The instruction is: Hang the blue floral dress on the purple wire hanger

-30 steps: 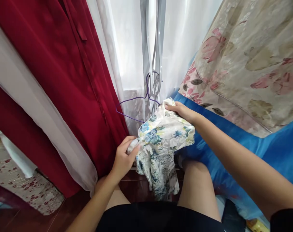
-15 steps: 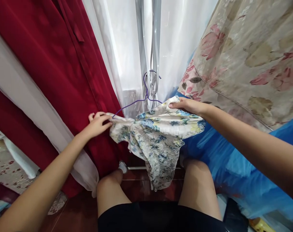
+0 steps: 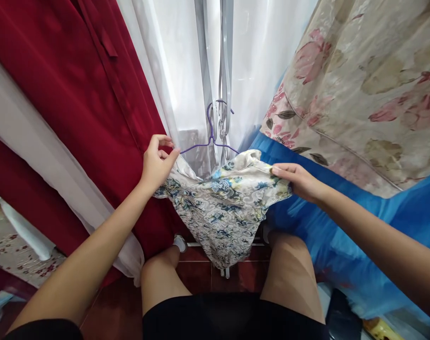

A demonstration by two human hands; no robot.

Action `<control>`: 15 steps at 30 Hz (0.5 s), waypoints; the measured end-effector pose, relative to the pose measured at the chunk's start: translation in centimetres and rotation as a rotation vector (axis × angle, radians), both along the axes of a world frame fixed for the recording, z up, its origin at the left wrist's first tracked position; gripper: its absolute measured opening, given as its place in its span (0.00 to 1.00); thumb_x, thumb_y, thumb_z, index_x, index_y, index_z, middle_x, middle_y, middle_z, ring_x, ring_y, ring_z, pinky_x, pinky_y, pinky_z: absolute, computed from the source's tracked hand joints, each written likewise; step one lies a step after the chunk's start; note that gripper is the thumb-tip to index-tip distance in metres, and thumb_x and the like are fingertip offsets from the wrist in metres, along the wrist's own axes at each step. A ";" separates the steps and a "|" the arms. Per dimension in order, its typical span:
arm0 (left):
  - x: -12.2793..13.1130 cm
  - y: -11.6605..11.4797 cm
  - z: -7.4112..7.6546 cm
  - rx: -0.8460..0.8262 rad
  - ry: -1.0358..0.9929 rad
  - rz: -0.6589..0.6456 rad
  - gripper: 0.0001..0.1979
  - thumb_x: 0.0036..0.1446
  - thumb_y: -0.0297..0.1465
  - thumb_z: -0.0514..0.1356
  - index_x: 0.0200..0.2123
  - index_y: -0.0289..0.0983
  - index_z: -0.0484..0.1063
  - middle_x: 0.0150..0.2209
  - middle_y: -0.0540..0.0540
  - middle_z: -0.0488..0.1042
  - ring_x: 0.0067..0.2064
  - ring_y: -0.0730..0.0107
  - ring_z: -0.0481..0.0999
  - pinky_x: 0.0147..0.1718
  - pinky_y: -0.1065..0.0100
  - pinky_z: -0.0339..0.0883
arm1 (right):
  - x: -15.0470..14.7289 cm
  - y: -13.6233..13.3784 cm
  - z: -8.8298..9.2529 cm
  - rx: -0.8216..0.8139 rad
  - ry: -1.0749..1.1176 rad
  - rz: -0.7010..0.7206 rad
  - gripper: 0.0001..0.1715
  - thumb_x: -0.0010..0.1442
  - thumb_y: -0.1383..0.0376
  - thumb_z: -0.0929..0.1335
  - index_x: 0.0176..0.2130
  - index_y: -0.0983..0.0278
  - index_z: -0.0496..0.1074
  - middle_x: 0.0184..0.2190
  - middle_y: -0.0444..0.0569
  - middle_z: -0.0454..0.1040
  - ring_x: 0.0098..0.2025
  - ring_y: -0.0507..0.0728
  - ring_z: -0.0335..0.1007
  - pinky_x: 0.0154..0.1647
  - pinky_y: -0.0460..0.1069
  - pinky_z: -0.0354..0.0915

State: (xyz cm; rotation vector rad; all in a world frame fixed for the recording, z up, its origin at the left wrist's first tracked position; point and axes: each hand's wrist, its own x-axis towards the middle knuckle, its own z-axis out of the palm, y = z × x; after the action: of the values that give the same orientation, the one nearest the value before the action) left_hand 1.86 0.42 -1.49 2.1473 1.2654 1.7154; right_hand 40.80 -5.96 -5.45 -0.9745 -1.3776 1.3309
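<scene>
A white top with blue and yellow floral print [image 3: 222,203] hangs on a purple hanger [image 3: 212,137], its lower part narrowing down between my knees. My left hand [image 3: 156,165] pinches the top's left shoulder, close to that end of the hanger; the fingertips partly hide the spot. On the other side, my right hand [image 3: 300,182] is closed with thumb and fingers on the edge of the right sleeve, pulling it out sideways. The neckline dips below the hanger bar. The hanger's hook is caught at the hanging grey straps [image 3: 227,71].
Red fabric [image 3: 105,104] hangs on the left beside white cloth. Behind the hanger is a white curtain [image 3: 264,56]. To the right hang beige floral fabric [image 3: 371,104] and blue tulle [image 3: 335,226]. Reddish floor tiles [image 3: 193,276] lie below.
My left hand has risen and moved inward at the left shoulder. My right hand has moved slightly down and right along the sleeve. The top now hangs more evenly spread.
</scene>
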 end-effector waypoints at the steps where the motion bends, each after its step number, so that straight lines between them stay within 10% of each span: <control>1: 0.2 -0.1 0.2 0.000 0.024 0.018 0.13 0.59 0.40 0.65 0.41 0.37 0.73 0.35 0.48 0.76 0.23 0.78 0.64 0.23 0.73 0.56 | 0.3 -0.3 -0.3 0.031 -0.011 -0.042 0.20 0.50 0.51 0.80 0.27 0.64 0.77 0.23 0.45 0.75 0.22 0.51 0.69 0.23 0.45 0.64; 9: 0.3 -0.1 2.2 0.222 0.243 0.236 0.15 0.62 0.42 0.63 0.29 0.37 0.73 0.27 0.50 0.72 0.29 0.69 0.68 0.31 0.68 0.57 | -3.8 0.5 5.1 0.269 0.146 -0.289 0.17 0.57 0.49 0.75 0.32 0.59 0.78 0.27 0.47 0.78 0.31 0.59 0.76 0.30 0.50 0.71; 15: -3.8 0.6 -2.1 0.081 0.007 0.241 0.18 0.71 0.41 0.52 0.35 0.36 0.73 0.36 0.45 0.75 0.39 0.67 0.73 0.42 0.68 0.64 | -9.1 -7.0 5.3 0.682 -0.119 0.320 0.22 0.71 0.50 0.65 0.44 0.63 0.80 0.42 0.52 0.81 0.45 0.59 0.78 0.49 0.53 0.72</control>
State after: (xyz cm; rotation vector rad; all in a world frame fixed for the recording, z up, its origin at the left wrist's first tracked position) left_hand -1.99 1.06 -3.55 2.1191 1.5369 1.8801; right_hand 31.69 -12.94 -0.12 -0.3827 -1.9584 0.9096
